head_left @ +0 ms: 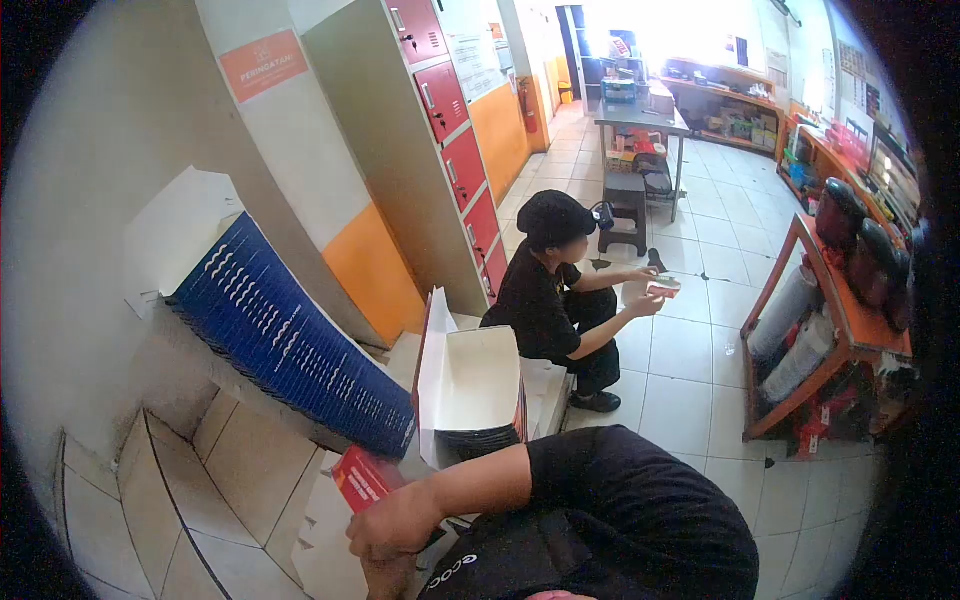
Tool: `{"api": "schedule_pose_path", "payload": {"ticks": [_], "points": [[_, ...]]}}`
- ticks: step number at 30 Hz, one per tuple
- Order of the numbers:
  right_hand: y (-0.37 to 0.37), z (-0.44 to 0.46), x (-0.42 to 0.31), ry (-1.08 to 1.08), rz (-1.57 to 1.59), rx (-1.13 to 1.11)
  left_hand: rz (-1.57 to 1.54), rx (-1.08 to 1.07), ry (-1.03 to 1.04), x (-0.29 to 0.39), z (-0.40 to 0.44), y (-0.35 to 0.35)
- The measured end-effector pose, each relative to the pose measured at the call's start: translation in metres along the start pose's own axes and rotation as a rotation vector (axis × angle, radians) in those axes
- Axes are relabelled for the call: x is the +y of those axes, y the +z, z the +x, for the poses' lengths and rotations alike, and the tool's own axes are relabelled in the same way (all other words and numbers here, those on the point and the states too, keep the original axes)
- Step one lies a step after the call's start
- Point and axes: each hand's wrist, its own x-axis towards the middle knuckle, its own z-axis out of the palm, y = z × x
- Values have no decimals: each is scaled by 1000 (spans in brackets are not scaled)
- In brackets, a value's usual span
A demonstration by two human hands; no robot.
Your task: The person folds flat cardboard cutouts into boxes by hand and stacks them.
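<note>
My right hand (400, 520) reaches across from the right and is closed on a red printed paper box (362, 480), blurred at its edge. Just below it, at the bottom edge, a bit of my left hand (388, 580) shows; its fingers are hidden. White card flaps with cut notches (330, 540) lie beside my hands, partly covered. Behind them a tall stack of nested blue paper boxes (290, 320) leans along the wall, the end one with its white lid raised. To its right stands another stack of nested paper boxes (480, 375), its top one open with a white inside.
A crouching person in black (545, 300) folds a small box (660, 288) in their hands. Red lockers (465, 165) stand behind. Tiled steps (230, 470) lie at left, an orange rack (800, 330) at right, a metal table (640, 115) farther back.
</note>
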Motion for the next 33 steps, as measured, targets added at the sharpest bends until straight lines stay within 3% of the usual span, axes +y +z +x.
{"api": "schedule_pose_path", "payload": {"ticks": [3, 6, 9, 12, 14, 15, 16, 17, 18, 20, 21, 23, 25, 28, 30, 31, 33], "points": [[19, 5, 10, 13, -174, -125, 178, -14, -14, -10, -3, -9], [16, 1, 8, -16, -157, -129, 492, -45, -5, -21, -2, -20], [10, -5, 11, -199, -354, 212, 991, -65, 186, -42, 7, -46], [0, -8, -1, 240, -591, 187, 1262, 179, 475, 8, 23, -48], [-11, -9, -10, 335, -749, 161, 1278, 435, 672, 69, 26, -27], [-20, -10, -15, 381, -832, 148, 1108, 625, 823, 57, 20, -12], [-33, -17, -25, 350, -835, 363, 923, 809, 965, 35, 14, 8], [-49, -28, -39, 315, -827, 575, 649, 674, 1424, 50, 26, 10], [-69, -36, -63, 516, -865, 597, 465, 446, 1844, 66, 38, 12], [-101, -68, -90, 800, -926, 746, 745, 2, 1453, 74, 34, 24], [-112, -87, -97, 881, -951, 880, 707, -36, 1322, 80, 48, 47], [-128, -122, -111, 1068, -791, 872, 697, -262, 1048, 92, 76, 76], [-141, -146, -120, 1037, -345, 791, 770, -278, 1031, 74, 102, 104], [-138, -153, -107, 924, -214, 622, 777, -274, 897, 47, 119, 133], [-133, -154, -93, 894, -28, 555, 902, -419, 709, 49, 121, 137], [-129, -157, -80, 893, -118, 499, 963, -494, 612, 50, 122, 138], [-117, -165, -53, 886, -290, 393, 825, -413, 745, 39, 122, 139]]}}
